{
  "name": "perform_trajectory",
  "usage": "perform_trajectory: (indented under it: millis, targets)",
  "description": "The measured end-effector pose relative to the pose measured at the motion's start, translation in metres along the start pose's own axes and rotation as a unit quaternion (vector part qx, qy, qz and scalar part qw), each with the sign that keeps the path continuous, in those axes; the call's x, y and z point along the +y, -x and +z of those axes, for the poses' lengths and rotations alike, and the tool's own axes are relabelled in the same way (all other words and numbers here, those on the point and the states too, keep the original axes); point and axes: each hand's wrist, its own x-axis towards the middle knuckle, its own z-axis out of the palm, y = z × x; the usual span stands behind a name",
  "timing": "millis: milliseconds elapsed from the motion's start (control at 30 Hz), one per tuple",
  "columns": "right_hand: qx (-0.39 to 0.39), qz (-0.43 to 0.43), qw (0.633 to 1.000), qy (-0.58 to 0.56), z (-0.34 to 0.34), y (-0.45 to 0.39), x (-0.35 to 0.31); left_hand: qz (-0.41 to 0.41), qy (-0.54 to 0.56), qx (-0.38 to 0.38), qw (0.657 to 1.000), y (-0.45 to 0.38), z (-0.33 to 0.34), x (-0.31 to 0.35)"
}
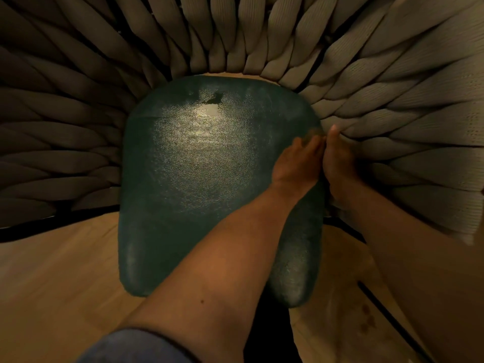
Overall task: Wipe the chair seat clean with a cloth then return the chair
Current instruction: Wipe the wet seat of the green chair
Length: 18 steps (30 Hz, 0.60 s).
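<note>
The chair's dark green padded seat (199, 179) fills the middle of the view, shiny under a light, with a small dark mark near its back. Both hands meet at the seat's right edge. My left hand (298, 161) reaches across the seat and holds a small dull cloth (312, 132) at its fingertips, against the seat's rim. My right hand (339, 166) lies just to the right, thumb straight up against the woven cords. Its fingers go down between the seat and the cords and are hidden.
The chair's back and sides of thick beige woven cords (262, 35) curve round the seat on three sides. Light wooden floor (52, 284) shows in front, with dark chair-frame bars (387, 313) at the lower right and a few brown spots nearby.
</note>
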Motion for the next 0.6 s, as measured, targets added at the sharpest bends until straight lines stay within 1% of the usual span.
perform_trajectory:
  millis: [100, 167, 267, 367, 467, 600]
  targets:
    - [0.031, -0.033, 0.997, 0.066, -0.002, 0.000, -0.002, 0.029, -0.050, 0.013, 0.998, 0.002, -0.006, -0.021]
    - [0.054, -0.071, 0.991, 0.103, -0.001, 0.000, -0.001, 0.015, -0.069, 0.007, 0.997, 0.007, -0.014, -0.038]
    - [0.031, -0.087, 0.983, 0.157, 0.003, -0.001, -0.007, -0.030, -0.071, -0.007, 0.997, 0.014, -0.022, -0.065]
    - [-0.003, -0.087, 0.975, 0.207, 0.007, -0.007, -0.012, -0.078, -0.076, 0.004, 0.994, 0.023, -0.030, -0.088]
    - [-0.005, -0.100, 0.966, 0.239, 0.013, -0.010, -0.019, -0.108, -0.074, 0.011, 0.991, 0.032, -0.038, -0.113]
    - [-0.011, -0.091, 0.954, 0.285, 0.022, -0.010, -0.028, -0.152, -0.095, 0.027, 0.983, 0.044, -0.048, -0.149]
